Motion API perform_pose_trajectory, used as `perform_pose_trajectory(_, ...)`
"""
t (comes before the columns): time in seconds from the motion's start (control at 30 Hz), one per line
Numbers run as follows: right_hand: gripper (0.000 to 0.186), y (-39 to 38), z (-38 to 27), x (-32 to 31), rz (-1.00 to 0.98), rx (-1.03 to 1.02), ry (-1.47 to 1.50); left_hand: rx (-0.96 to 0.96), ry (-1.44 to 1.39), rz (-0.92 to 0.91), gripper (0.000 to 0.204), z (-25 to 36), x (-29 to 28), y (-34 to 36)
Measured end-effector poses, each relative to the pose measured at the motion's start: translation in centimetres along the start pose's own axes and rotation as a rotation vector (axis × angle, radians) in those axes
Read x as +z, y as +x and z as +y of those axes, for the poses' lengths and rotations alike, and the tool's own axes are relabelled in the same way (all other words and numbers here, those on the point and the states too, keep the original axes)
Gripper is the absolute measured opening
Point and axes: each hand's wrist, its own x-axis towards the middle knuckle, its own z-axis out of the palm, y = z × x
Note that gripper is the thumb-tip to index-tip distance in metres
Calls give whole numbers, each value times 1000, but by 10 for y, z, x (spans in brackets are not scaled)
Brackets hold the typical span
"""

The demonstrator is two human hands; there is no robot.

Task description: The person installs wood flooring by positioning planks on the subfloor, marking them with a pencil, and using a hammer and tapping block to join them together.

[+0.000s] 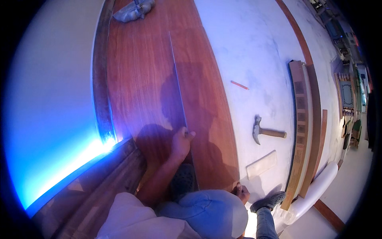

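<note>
Reddish-brown wood-look floor planks point(137, 75) lie to the left, and a further plank point(207, 119) runs beside them with a pale line along the seam. My left hand point(182, 144) rests at this seam with its fingers curled and the thumb pointing right; what they hold, if anything, is hidden. At the near right corner of the further plank, my right hand point(241, 193) grips its edge. A claw hammer point(267, 131) with a wooden handle lies to the right, above a pale flat block point(261, 164). Farther off is an orange-red pencil point(240, 85).
White underlay point(254, 47) covers the floor to the right. A long cardboard box point(299, 131) and a white roll point(318, 189) lie beyond the hammer. A grey bundle point(133, 10) sits at the far end. Dark wood trim point(104, 87) follows the left wall. My shoe point(268, 201) is near the block.
</note>
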Motion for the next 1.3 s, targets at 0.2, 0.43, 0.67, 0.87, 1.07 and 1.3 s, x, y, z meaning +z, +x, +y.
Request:
perform_pose_trajectory(0.2,38,-12,-18,0,-1,53,188,9,-26,5,25,-1,-2,-1)
perform_pose_trajectory(0.43,36,-3,1,7,28,54,-62,-63,-155,-44,26,-19,0,26)
perform_pose_trajectory(0.67,39,10,34,0,6,57,-17,30,-144,-66,20,12,-10,98)
perform_pose_trajectory(0.87,41,-1,9,-3,24,12,-25,163,62,33,24,9,0,95)
perform_pose_trajectory(1.07,40,-12,-10,4,39,65,19,145,119,38,26,9,-10,95)
perform_pose_trajectory(1.3,39,-6,4,5,-45,99,78,111,191,42,25,12,-11,97)
